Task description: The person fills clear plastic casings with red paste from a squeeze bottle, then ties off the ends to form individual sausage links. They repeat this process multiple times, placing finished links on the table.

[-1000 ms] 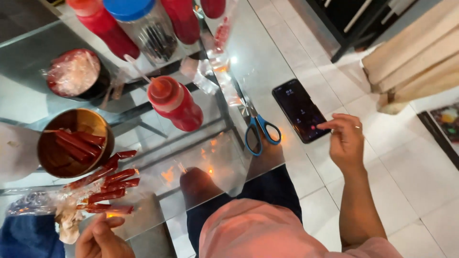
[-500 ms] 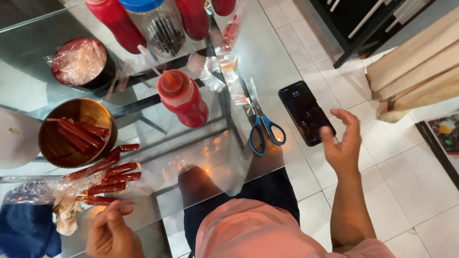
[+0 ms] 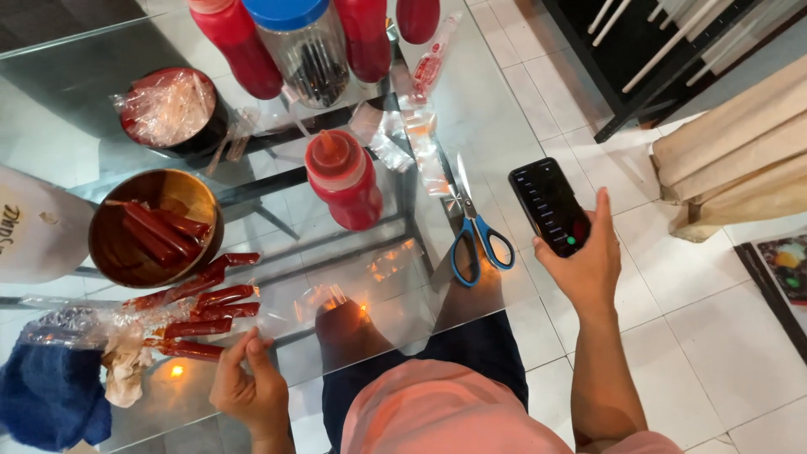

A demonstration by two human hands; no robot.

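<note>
My right hand [image 3: 590, 262] grips the lower end of a black phone [image 3: 548, 204] with its lit screen up, just past the right edge of the glass table [image 3: 496, 118]. My left hand [image 3: 249, 388] is at the near edge, its fingers curled against the ends of several red sticks in clear plastic [image 3: 202, 313]. I cannot tell whether it holds one. More red sticks lie in a wooden bowl [image 3: 126, 252] to the left. Blue-handled scissors [image 3: 473, 238] lie between my two hands.
A red squeeze bottle [image 3: 345, 181] stands mid-table. At the back are more red bottles, a blue-lidded jar [image 3: 306, 52] and a dark bowl of clear wrappers [image 3: 170, 111]. A blue cloth [image 3: 49, 397] lies near left. White floor tiles and folded beige fabric [image 3: 733, 155] lie right.
My right hand, which was tapping the phone and then lifted away, now grips it. My left hand has stayed by the wrapped red sticks. The view has shifted slightly.
</note>
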